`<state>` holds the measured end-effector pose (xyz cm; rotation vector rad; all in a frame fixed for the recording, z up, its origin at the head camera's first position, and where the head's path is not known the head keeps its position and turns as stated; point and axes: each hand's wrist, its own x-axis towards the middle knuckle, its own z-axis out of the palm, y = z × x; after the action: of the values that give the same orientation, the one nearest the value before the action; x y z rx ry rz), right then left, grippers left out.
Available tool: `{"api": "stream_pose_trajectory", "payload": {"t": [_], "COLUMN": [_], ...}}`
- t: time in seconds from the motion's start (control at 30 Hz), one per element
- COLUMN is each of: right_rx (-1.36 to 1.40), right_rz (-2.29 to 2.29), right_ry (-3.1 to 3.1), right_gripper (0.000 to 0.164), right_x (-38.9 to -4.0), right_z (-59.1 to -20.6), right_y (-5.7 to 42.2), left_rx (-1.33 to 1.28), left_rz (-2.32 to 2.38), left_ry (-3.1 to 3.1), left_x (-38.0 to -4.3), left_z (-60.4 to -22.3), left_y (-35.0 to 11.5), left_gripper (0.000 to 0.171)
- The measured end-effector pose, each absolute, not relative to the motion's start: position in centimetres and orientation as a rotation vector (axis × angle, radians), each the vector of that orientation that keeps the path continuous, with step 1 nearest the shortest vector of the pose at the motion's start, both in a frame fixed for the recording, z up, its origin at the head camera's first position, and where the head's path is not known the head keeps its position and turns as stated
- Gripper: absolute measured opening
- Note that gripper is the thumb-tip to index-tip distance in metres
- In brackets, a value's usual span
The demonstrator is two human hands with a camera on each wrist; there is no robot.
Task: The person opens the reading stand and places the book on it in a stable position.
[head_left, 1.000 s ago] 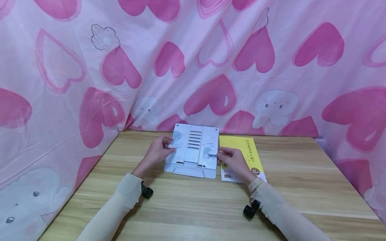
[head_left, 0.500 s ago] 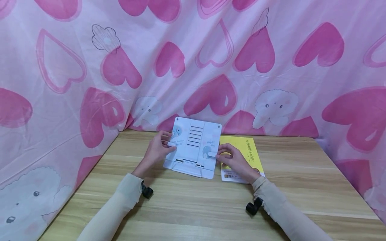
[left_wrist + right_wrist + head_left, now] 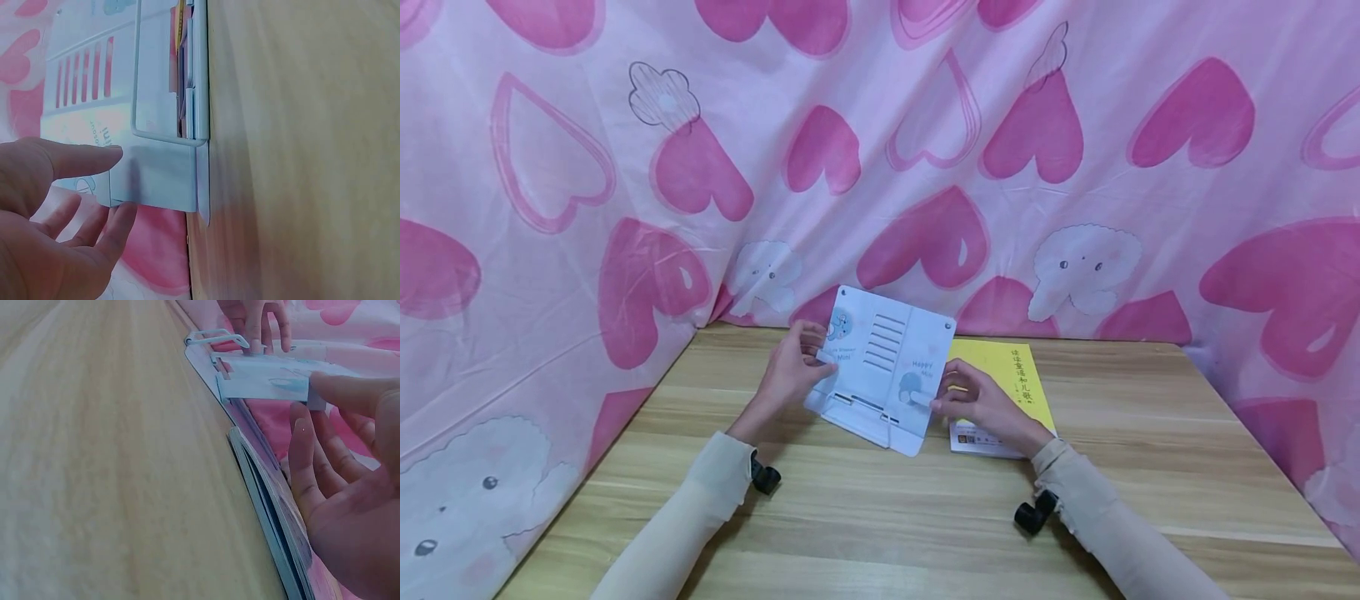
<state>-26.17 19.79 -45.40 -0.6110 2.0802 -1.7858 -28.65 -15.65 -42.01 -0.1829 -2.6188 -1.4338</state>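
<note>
A pale blue-white book stand [image 3: 865, 379], with a row of slots and cartoon prints, stands propped up on the table, its face turned slightly to one side. Along its foot runs a ledge with a wire page holder [image 3: 167, 136]. My left hand [image 3: 788, 371] pinches the stand's left edge, thumb in front near a small tab and fingers behind. At the opposite edge, my right hand [image 3: 988, 404] pinches the white tab [image 3: 317, 400] between thumb and fingers. The back of the stand is hidden in the head view.
A yellow-covered book [image 3: 1024, 371] lies flat on the wooden table [image 3: 865, 525], just right of the stand and partly under my right hand. Behind the table hangs a pink curtain [image 3: 917, 233] printed with hearts. Small black cameras are strapped to both wrists.
The stand has turned clockwise in the head view and its top edge has risen. Its right side has come nearer, with my right hand following slightly. My left hand has barely moved.
</note>
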Motion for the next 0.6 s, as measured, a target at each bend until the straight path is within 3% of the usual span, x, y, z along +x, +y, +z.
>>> {"api": "stream_pose_trajectory", "payload": {"t": [0.37, 0.6], "right_rx": [-0.727, -0.798], "right_rz": [-1.732, -1.712], "right_ry": [2.028, 2.048], "right_gripper": [0.071, 0.069], "right_x": [-25.5, -25.19], "right_z": [-45.08, -45.07], "right_y": [19.24, 18.94], "left_rx": [-0.303, -0.375], "left_rz": [-1.456, -1.457], "left_ry": [-2.563, -2.558], "left_x": [-28.77, -28.66], "left_z": [-42.14, -42.14], "left_y": [-15.81, -16.01], "left_gripper": [0.065, 0.07]}}
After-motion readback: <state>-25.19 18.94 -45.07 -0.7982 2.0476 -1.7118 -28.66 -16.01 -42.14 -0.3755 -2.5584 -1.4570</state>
